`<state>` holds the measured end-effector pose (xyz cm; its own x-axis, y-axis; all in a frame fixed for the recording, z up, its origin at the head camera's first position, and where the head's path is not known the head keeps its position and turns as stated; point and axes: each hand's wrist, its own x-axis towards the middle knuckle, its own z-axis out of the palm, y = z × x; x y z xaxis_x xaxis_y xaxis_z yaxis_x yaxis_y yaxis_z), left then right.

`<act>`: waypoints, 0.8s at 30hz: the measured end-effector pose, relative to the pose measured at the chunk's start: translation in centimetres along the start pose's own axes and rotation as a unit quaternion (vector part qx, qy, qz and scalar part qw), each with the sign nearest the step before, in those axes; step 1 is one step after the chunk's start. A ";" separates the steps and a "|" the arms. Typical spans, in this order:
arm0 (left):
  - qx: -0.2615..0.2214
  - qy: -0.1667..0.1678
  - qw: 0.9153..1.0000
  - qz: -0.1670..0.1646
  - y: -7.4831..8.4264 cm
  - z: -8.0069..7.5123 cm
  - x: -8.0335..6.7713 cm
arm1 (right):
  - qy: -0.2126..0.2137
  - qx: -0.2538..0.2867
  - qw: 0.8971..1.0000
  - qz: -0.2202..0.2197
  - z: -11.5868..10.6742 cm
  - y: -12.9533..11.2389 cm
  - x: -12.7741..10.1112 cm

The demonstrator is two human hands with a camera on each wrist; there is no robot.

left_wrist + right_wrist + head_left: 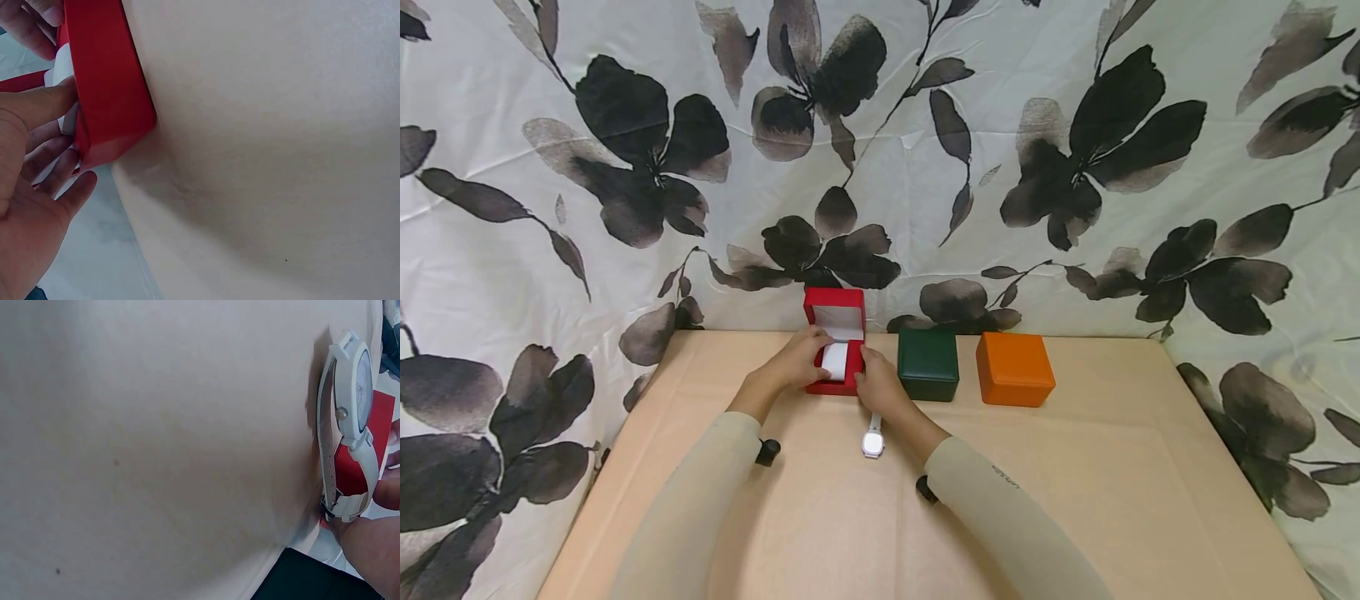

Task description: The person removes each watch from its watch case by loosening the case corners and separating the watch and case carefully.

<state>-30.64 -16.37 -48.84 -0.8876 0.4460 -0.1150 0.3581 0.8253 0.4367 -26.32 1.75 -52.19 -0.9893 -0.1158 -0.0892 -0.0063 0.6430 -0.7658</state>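
A red box (834, 385) stands open at the table's back edge, lid up, with a white cushion (835, 360) inside. My left hand (797, 360) reaches in from the left. In the left wrist view its thumb (44, 103) lies on the rim of the red box (109, 81) and its fingers curl onto the cushion (62, 69). My right hand (878, 385) holds the box's right front corner. A white watch (873, 439) lies on the table just under my right wrist. It rests on its edge (353, 419) and no hand touches it.
A shut green box (928, 364) and a shut orange box (1014, 368) stand to the right of the red one. The tan table (1075, 500) meets a flowered cloth backdrop (925, 167) at the rear. Both forearms wear beige sleeves.
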 end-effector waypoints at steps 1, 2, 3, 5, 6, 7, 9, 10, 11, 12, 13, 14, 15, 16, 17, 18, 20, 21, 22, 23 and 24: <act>0.003 0.000 1.000 0.001 0.0 0.0 0.0 | -0.001 0.000 1.000 0.001 0.0 0.0 0.0; 0.003 -0.001 1.000 -0.001 0.0 0.0 0.1 | -0.001 0.001 1.000 0.001 -0.1 0.0 0.1; 0.003 -0.002 1.000 0.000 0.1 0.1 0.1 | -0.002 0.001 1.000 0.001 -0.1 0.0 0.1; 0.010 -0.001 1.000 0.005 0.1 0.1 0.2 | -0.001 0.000 1.000 -0.003 -0.2 0.0 0.1; 0.012 0.000 1.000 0.008 0.1 0.2 0.2 | -0.002 -0.001 1.000 -0.004 -0.2 0.0 0.1; 0.013 0.002 1.000 0.010 0.1 0.2 0.2 | -0.002 -0.001 1.000 -0.005 -0.2 0.0 0.2; 0.011 0.007 1.000 0.015 0.1 0.3 0.3 | -0.004 -0.004 1.000 -0.006 -0.2 0.0 0.2; 0.012 0.009 1.000 0.017 0.1 0.3 0.3 | -0.004 -0.004 1.000 -0.006 -0.2 0.0 0.2; 0.009 0.010 1.000 0.017 0.1 0.4 0.2 | -0.005 -0.005 1.000 -0.005 -0.2 0.0 0.2; 0.008 0.013 1.000 0.019 0.1 0.4 0.2 | -0.006 -0.005 1.000 -0.002 -0.3 0.0 0.1; 0.006 0.014 1.000 0.019 0.1 0.5 0.2 | -0.007 -0.005 1.000 -0.002 -0.3 0.0 0.1; 0.003 0.014 1.000 0.018 0.1 0.5 0.2 | -0.007 -0.004 1.000 -0.002 -0.3 0.1 0.1; 0.000 0.015 1.000 0.017 0.1 0.6 0.2 | -0.007 -0.003 1.000 -0.001 -0.3 0.1 0.1; -0.003 0.016 1.000 0.015 0.1 0.6 0.2 | -0.007 -0.002 1.000 -0.003 -0.3 0.1 0.2; -0.009 0.016 1.000 0.013 0.0 0.6 0.2 | -0.006 -0.003 1.000 -0.006 -0.3 0.1 0.3; -0.012 0.017 1.000 0.012 0.0 0.7 0.2 | -0.006 -0.002 1.000 -0.008 -0.4 0.1 0.4; -0.018 0.021 1.000 0.011 -0.1 0.7 0.3 | -0.003 -0.002 1.000 -0.015 -0.4 0.2 0.5; -0.022 0.022 0.999 0.011 -0.1 0.7 0.3 | -0.001 -0.002 1.000 -0.018 -0.4 0.2 0.6; -0.028 0.024 0.999 0.010 -0.2 0.8 0.3 | 0.000 -0.003 1.000 -0.023 -0.5 0.3 0.6; -0.032 0.027 0.999 0.009 -0.2 0.8 0.3 | 0.000 -0.003 1.000 -0.024 -0.5 0.3 0.7; -0.039 0.029 0.999 0.006 -0.2 0.7 0.3 | 0.001 -0.001 1.000 -0.025 -0.5 0.3 0.7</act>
<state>-30.81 -16.15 -49.64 -0.8995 0.4329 -0.0591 0.3467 0.7894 0.5066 -27.11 2.24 -52.16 -0.9879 -0.1468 -0.0495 -0.0562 0.6375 -0.7684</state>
